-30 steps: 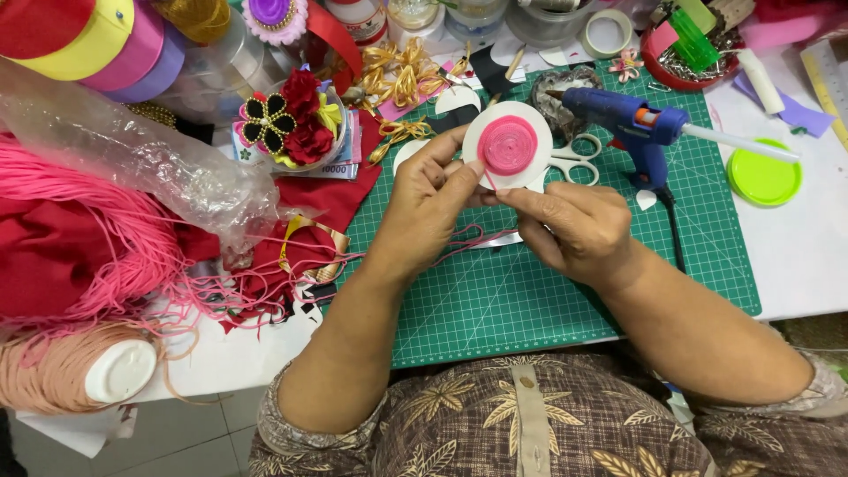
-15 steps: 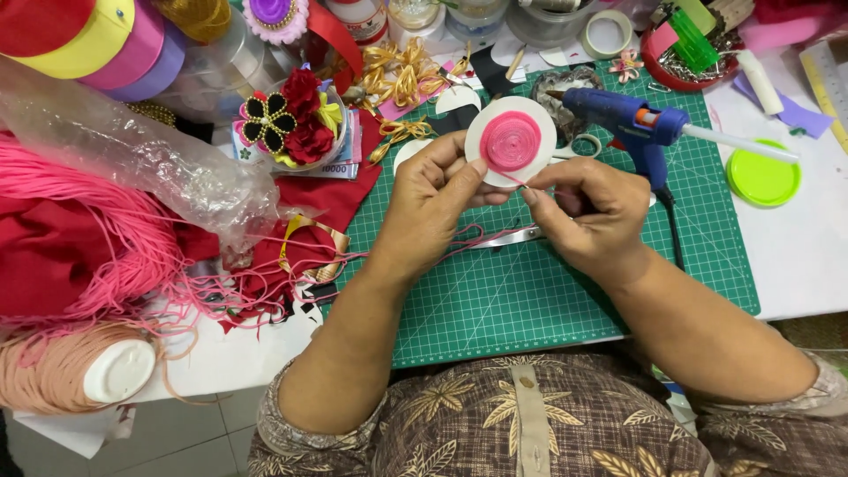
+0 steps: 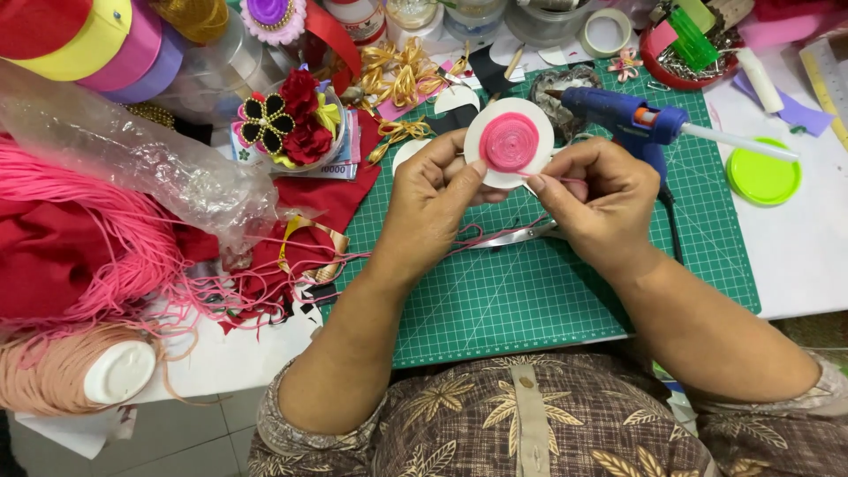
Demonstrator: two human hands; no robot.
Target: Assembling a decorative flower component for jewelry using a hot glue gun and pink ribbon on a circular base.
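A: What is held, and how?

B: A white disc [image 3: 495, 168] with a coil of pink cord [image 3: 510, 142] wound on its face is gripped by the left hand [image 3: 430, 208]. The thumb is pressed against the lower left edge of the disc, and the other fingers are curled behind it. The disc is held upright above the far part of the green cutting mat [image 3: 530, 291].

A: And the other hand?

B: The loose end of the pink cord is pinched between thumb and forefinger of the right hand [image 3: 601, 203], just beside the lower right edge of the disc. The cord strand is drawn taut from the coil to that pinch. Both hands are thus closed, one on the disc, one on the cord.

A: What lies directly below?

B: A pair of scissors [image 3: 517, 235] is seen on the mat, partly hidden under the hands, with pink strands trailing past it.

A: Beyond the hands?

B: A blue glue gun [image 3: 623, 119] is placed just behind the right hand, its nozzle pointed left. A lime-green lid [image 3: 762, 176] is set on the white table [image 3: 813, 256] to the right of the mat.

A: And on the left side?

B: A small arrangement of red fabric flowers [image 3: 300, 119] is found near the mat's far left corner. A clear plastic bag [image 3: 132, 159], a mass of pink string [image 3: 97, 230] over red cloth [image 3: 44, 265], and a spool of salmon thread [image 3: 79, 375] are spread well apart from the hands. Rolls of coloured ribbon [image 3: 106, 44] are stacked at the far left.
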